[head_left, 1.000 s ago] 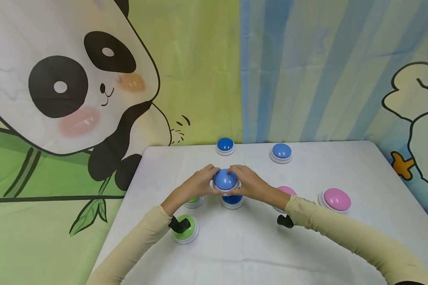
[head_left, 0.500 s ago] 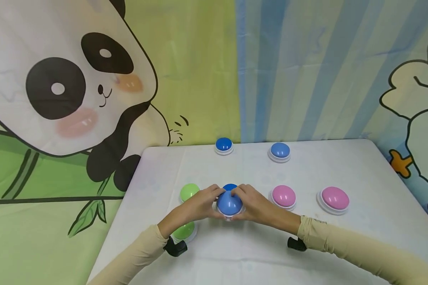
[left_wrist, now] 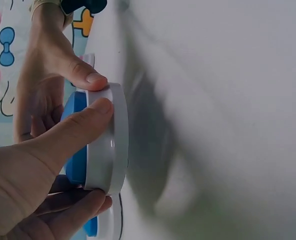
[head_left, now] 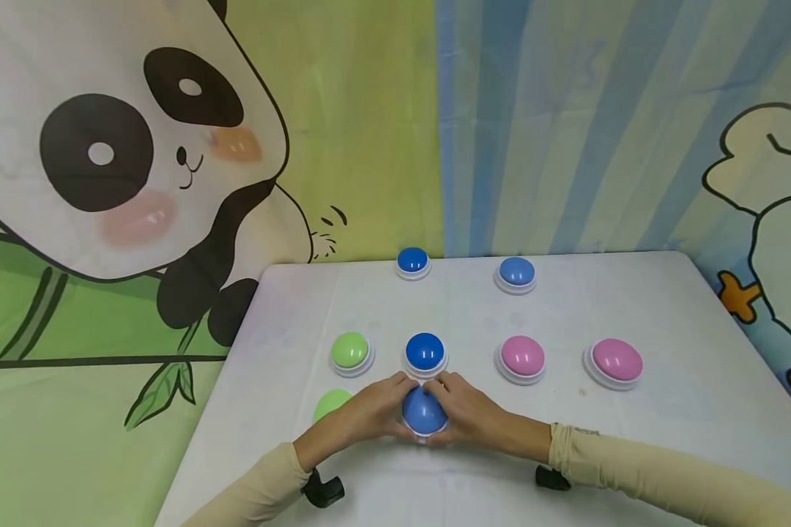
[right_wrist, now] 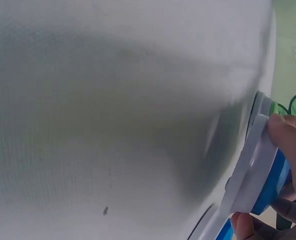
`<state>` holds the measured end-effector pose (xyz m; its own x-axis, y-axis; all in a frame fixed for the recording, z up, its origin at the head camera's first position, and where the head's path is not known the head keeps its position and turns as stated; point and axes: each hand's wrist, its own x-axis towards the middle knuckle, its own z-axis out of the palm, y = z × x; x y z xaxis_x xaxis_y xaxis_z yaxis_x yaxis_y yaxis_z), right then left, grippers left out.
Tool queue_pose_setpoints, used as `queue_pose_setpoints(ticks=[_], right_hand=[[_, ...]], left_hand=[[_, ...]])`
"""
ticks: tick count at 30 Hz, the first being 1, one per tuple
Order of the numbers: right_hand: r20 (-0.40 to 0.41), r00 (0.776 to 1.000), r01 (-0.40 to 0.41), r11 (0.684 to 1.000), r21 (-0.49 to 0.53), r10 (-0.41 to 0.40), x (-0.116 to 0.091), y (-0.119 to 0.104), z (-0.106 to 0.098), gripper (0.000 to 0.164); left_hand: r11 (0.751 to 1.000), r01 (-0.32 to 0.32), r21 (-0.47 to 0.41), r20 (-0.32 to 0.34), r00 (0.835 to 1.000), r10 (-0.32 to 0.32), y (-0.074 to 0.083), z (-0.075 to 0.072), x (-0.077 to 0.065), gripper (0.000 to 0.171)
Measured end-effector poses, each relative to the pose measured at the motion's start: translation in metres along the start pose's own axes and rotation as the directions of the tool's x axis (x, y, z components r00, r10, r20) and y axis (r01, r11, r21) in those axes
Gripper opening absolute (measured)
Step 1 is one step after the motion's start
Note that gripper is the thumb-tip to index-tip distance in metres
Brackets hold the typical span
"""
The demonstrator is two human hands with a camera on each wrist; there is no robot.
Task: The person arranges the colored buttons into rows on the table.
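Observation:
Both hands grip one light-blue push button (head_left: 425, 411) by its white round base, left hand (head_left: 377, 411) on one side and right hand (head_left: 469, 416) on the other. In the left wrist view, thumbs and fingers pinch the base (left_wrist: 105, 150) at its rim, and a shadow shows on the table beside it. The right wrist view has the right hand (right_wrist: 293, 155) pinching the same base (right_wrist: 253, 167). Just beyond the held button stands a dark-blue button (head_left: 425, 352). A green button (head_left: 332, 402) is partly hidden behind the left hand.
Another green button (head_left: 350, 350) stands at left on the white table (head_left: 474, 483). Two pink buttons, one nearer (head_left: 524, 356) and one farther right (head_left: 617, 359), are on the right. Along the back edge are a dark-blue button (head_left: 412, 260) and a blue button (head_left: 517, 272).
Both hands have brought the light-blue button toward the person, from over the dark-blue button to in front of it. The dark-blue button and the upper green one are now uncovered.

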<state>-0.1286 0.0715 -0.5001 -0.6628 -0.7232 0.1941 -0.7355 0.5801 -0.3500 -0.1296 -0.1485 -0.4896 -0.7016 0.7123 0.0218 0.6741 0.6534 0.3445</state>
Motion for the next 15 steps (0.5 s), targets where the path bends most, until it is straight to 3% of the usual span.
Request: queue_pose_setpoints(ticks=[7,15], right_hand=[[0.081,0.995,-0.048,0.998,-0.036,0.051,-0.002,-0.001,0.014,0.078],[0.077,0.996,-0.048,0.997,-0.054,0.052,0.0,-0.002,0.016,0.08]], left_hand=[[0.998,0.024,0.049,0.028,0.999,-0.026,0.002,0.013,-0.002,0.078],[0.997,0.067,0.048,0.042,0.997,-0.069,0.003,0.015,-0.002,0.079]])
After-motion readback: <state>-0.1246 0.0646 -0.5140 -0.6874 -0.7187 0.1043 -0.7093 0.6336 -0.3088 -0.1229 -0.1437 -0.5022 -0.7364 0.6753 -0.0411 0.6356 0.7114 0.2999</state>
